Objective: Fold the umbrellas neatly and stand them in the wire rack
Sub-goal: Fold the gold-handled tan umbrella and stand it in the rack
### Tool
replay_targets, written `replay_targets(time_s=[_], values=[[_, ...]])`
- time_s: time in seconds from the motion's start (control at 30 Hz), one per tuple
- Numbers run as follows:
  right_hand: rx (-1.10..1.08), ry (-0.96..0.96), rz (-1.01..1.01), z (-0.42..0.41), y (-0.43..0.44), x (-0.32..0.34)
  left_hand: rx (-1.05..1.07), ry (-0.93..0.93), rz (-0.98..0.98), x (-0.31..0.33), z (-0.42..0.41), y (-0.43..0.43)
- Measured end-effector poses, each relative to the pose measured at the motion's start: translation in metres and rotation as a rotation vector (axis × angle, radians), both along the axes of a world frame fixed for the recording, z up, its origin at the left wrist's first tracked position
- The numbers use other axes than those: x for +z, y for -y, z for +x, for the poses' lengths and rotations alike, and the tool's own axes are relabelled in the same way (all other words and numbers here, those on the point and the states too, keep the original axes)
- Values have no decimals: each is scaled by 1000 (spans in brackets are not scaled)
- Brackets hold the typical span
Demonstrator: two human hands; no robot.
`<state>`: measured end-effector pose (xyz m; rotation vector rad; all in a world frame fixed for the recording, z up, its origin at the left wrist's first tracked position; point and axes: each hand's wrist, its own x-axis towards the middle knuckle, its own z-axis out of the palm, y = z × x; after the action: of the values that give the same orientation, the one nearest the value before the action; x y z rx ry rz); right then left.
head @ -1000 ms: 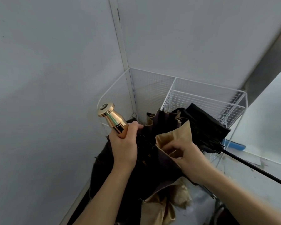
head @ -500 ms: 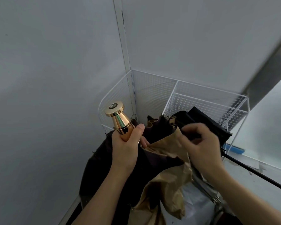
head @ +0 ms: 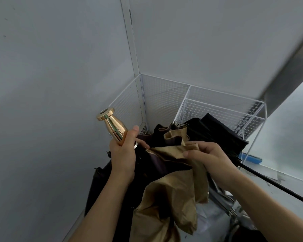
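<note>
Grey corner (head: 129, 41), left hand (head: 123, 159) still gripping gold handle (head: 112, 124), right hand (head: 210, 158) now pinching tan canopy (head: 171, 193)

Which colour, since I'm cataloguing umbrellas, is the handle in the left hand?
Shiny gold. The handle, gripped by the left hand, shows best in the head view.

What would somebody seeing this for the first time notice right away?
The shiny gold umbrella handle stands out first, at centre left, gripped by the left hand. Beside it, the right hand pinches the crumpled dark and tan canopy, which spills down the middle. Behind them, a white wire rack sits in the wall corner, with a black umbrella at its right side.
</note>
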<state>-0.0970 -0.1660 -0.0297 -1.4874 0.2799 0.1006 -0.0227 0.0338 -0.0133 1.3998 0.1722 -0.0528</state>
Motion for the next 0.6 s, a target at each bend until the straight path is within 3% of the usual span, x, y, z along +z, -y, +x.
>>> replay_targets(time_s=[0.17, 0.27, 0.4, 0.6], values=[[27, -64, 362, 2, -2, 5, 18, 15, 16, 0, 1, 1], [48, -105, 379, 4, -7, 4, 37, 15, 43, 1, 0, 4], [142, -114, 196, 0, -17, -8, 48, 5, 77, 2, 1, 6], [100, -25, -343, -5, -30, -18, 4, 8, 22, 2, -5, 13]])
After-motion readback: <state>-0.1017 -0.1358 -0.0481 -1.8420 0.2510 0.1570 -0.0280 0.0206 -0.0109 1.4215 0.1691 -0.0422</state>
